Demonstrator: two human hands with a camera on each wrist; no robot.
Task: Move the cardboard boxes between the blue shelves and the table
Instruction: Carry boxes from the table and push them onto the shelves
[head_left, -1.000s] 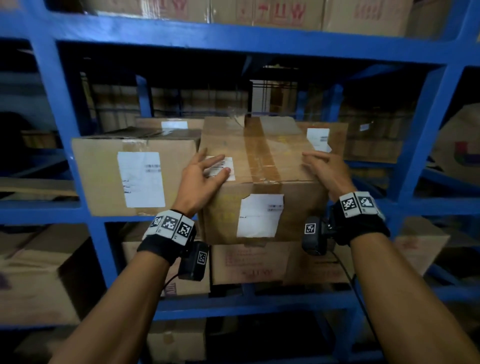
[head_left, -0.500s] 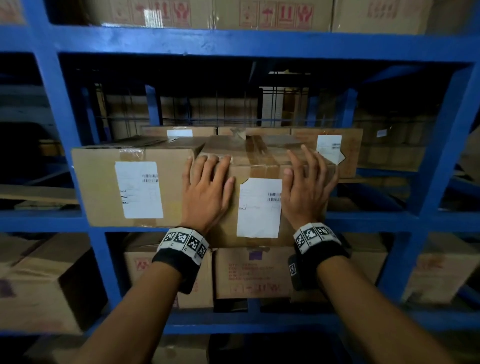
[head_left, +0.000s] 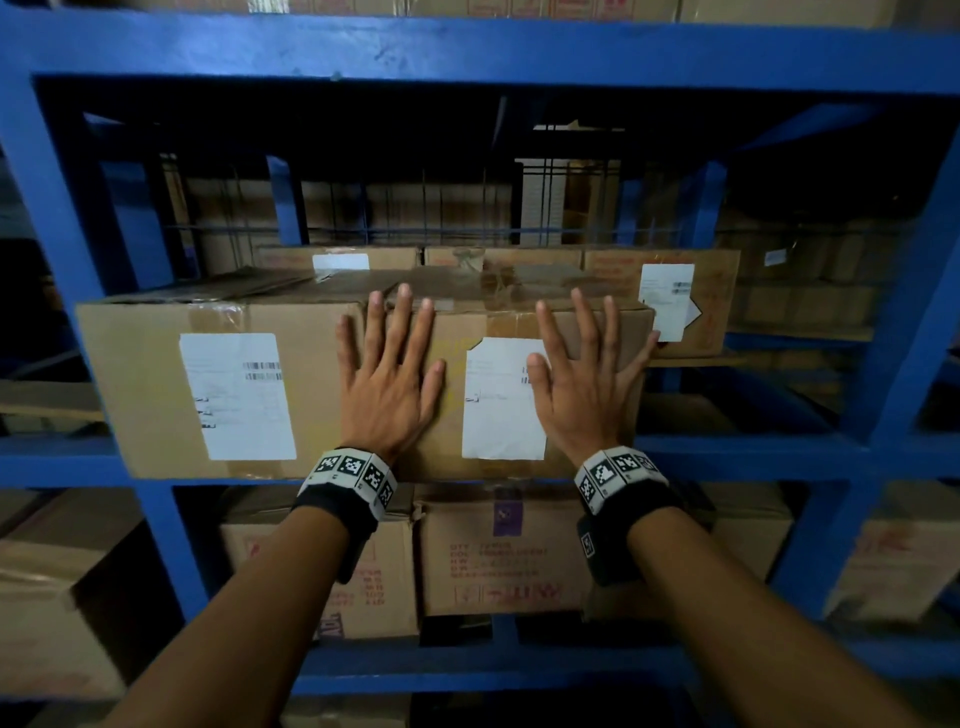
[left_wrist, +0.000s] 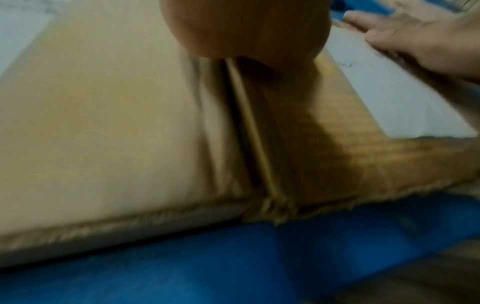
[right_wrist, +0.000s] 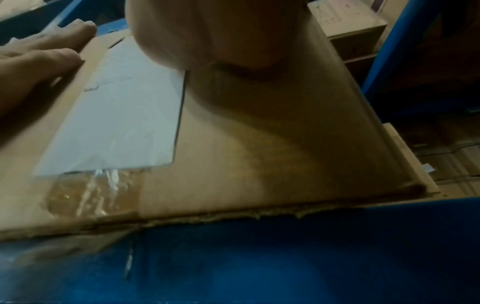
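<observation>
A cardboard box (head_left: 452, 441) with a white label (head_left: 501, 400) sits on the middle level of the blue shelves (head_left: 753, 449), its front about level with the box to its left (head_left: 140, 395). My left hand (head_left: 387, 374) lies flat on the box's front face, fingers spread and straight. My right hand (head_left: 587, 379) presses flat beside the label, fingers spread as well. In the left wrist view my left hand's palm heel (left_wrist: 244, 26) rests against the cardboard, just above the seam between the two boxes. The right wrist view has the label (right_wrist: 124, 111) next to my right hand (right_wrist: 213, 30).
More boxes stand behind on the same level, one with a label (head_left: 691, 306) at the right. Boxes fill the shelf below (head_left: 498, 551) and the one above. A blue upright (head_left: 904, 332) bounds the bay on the right, another (head_left: 47, 218) on the left.
My hands went from the box's sides to flat on its front. The box slid back into the shelf until level with its left neighbour.
</observation>
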